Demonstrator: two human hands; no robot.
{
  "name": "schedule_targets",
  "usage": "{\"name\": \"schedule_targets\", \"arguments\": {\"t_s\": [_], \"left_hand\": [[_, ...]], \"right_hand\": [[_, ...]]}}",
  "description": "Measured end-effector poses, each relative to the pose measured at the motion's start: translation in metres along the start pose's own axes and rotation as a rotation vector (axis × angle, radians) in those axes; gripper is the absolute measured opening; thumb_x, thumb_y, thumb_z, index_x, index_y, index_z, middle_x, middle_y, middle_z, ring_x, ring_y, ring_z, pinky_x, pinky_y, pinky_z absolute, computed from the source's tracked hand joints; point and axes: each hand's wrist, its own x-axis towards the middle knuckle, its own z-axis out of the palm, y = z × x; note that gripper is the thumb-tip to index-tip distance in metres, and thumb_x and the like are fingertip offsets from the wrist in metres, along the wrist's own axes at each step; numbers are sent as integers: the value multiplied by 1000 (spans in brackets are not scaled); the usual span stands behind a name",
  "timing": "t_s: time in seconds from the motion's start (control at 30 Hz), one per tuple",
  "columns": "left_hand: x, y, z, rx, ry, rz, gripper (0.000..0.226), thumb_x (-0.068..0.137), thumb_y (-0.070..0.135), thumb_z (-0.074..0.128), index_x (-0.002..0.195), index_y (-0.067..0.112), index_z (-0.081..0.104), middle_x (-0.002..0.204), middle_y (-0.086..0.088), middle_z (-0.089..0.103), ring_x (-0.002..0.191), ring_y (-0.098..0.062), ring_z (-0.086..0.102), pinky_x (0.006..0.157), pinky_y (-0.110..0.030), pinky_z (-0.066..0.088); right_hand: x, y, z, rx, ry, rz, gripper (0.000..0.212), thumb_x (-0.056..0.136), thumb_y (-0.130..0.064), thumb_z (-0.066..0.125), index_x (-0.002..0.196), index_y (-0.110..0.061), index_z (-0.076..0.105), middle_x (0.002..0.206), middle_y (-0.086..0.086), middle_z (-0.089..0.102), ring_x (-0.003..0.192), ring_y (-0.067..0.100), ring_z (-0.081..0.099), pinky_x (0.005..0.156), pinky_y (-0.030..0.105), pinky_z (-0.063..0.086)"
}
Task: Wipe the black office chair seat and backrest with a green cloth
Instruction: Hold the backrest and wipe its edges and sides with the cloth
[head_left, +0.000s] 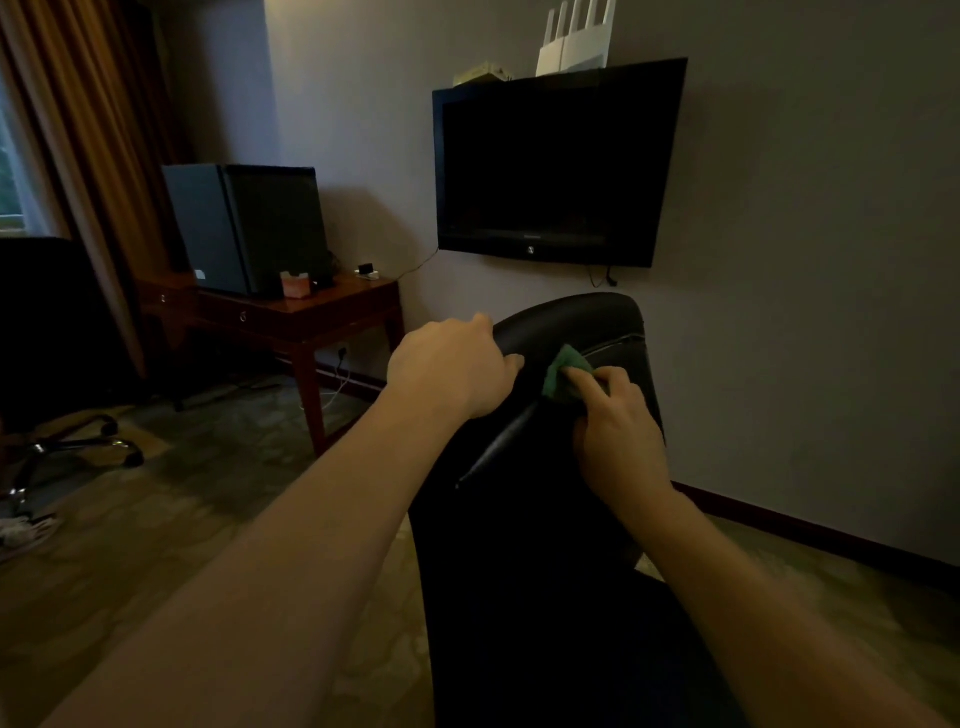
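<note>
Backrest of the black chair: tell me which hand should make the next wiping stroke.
Right. The right hand holds the green cloth on the backrest; the left hand just grips its top edge, likely steadying it.

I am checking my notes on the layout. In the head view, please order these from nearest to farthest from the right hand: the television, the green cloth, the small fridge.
1. green cloth: in the fingers of the right hand, on the backrest.
2. television: on the wall, above the backrest.
3. small fridge: on the wooden table, far left.
</note>
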Motion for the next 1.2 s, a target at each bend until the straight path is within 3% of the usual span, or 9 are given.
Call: {"name": "schedule_targets", "arguments": {"t_s": [0.1, 0.23, 0.4, 0.53, 0.63, 0.73, 0.83, 1.2], "left_hand": [[4, 1, 1, 2, 11, 1, 48, 97, 61, 40, 124, 21, 45, 87, -1, 52, 76, -20, 57, 71, -40, 53], [10, 0, 4, 20, 13, 9, 49, 97, 61, 40, 123, 20, 45, 90, -3, 55, 79, -24, 60, 76, -43, 56], [19, -3, 6, 24, -1, 31, 50, 97, 62, 39, 124, 20, 45, 90, -2, 55, 80, -24, 60, 78, -45, 56], [28, -6, 5, -9, -44, 72, 50, 97, 62, 39, 126, 22, 44, 91, 0, 55, 80, -21, 59, 78, -44, 56], [35, -7, 6, -7, -40, 97, 50, 97, 63, 39, 126, 22, 45, 88, 2, 54, 78, -18, 58, 75, -41, 55], [42, -5, 9, 4, -29, 96, 51, 96, 65, 38, 125, 24, 45, 87, 3, 53, 77, -18, 58, 74, -41, 55], [50, -2, 12, 10, -20, 94, 50, 96, 66, 38, 125, 26, 44, 85, 4, 52, 75, -17, 57, 70, -39, 53], [63, 0, 16, 61, 22, 142, 54, 96, 67, 33, 128, 26, 44, 94, 0, 58, 79, -20, 59, 78, -44, 56]], "right_hand": [[-9, -5, 3, 19, 85, -157, 43, 91, -8, 63, 133, -13, 58, 131, 14, 53, 106, 27, 55, 79, 28, 51], [-6, 3, 6, 1, 71, -221, 45, 87, -6, 68, 131, -14, 60, 129, 16, 54, 105, 29, 57, 79, 35, 56], [12, 21, 8, -55, -20, -107, 48, 96, -16, 56, 143, -23, 47, 140, 11, 44, 114, 27, 50, 86, 29, 46], [26, 30, 3, -75, -173, 91, 55, 100, -22, 47, 152, -27, 29, 146, 9, 32, 121, 28, 42, 94, 35, 44], [23, 27, 0, 28, -120, 165, 52, 101, -19, 45, 151, -23, 31, 142, 10, 36, 119, 26, 44, 95, 35, 44], [9, 21, 1, 73, -33, 16, 49, 99, -16, 48, 147, -20, 40, 144, 9, 38, 122, 24, 44, 97, 30, 42], [3, 18, 8, 28, -22, -124, 49, 96, -15, 56, 144, -20, 47, 145, 12, 40, 123, 27, 45, 97, 34, 47], [33, 63, 16, -143, -9, -66, 50, 94, -15, 56, 143, -22, 48, 137, 15, 46, 110, 32, 50, 85, 37, 49]]}}
